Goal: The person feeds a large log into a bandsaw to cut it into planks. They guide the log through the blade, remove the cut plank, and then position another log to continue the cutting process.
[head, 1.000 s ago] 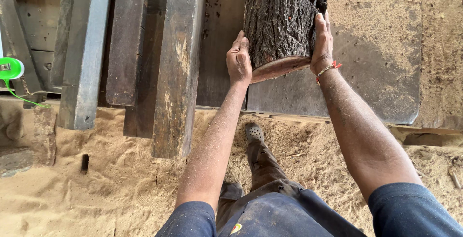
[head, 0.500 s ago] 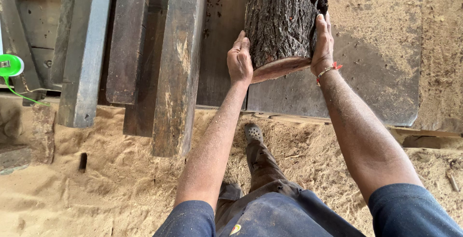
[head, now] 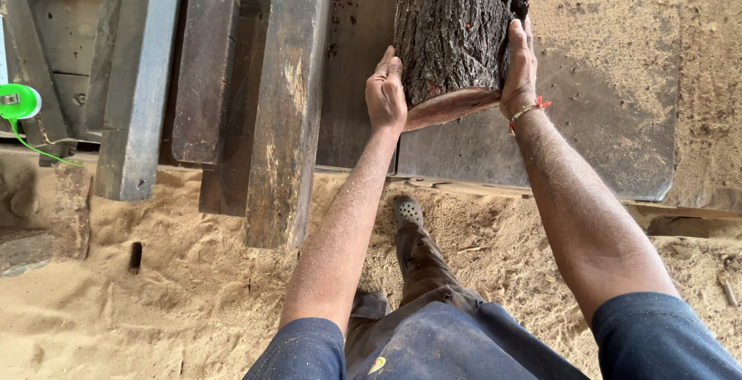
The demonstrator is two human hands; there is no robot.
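One thick dark-barked log lies on the grey metal-topped surface, its cut end toward the person. Left hand is pressed flat against the log's left side, fingers extended along the bark, palm on it. Right hand clamps the log's right side, fingers wrapped over the bark, a red thread bracelet at the wrist. So both hands grip the one log between them, near its cut end; the far end runs out of view at the top.

Left of the left hand: four weathered grey-brown wooden planks lying side by side, ends overhanging the sawdust-covered floor. Further left, one bright green round tape-like object with a trailing green cord. Below the hands, one dusty clog shoe shows; the other foot is hidden.

Risks, as a judgement: the log is held only by side pressure, so loose bark could shear off and let it slip. Sawdust on the surface could make it slide or roll suddenly. If it drops off the near edge, the foot directly below is in line. Fingers could get pinched if it rolls sideways.
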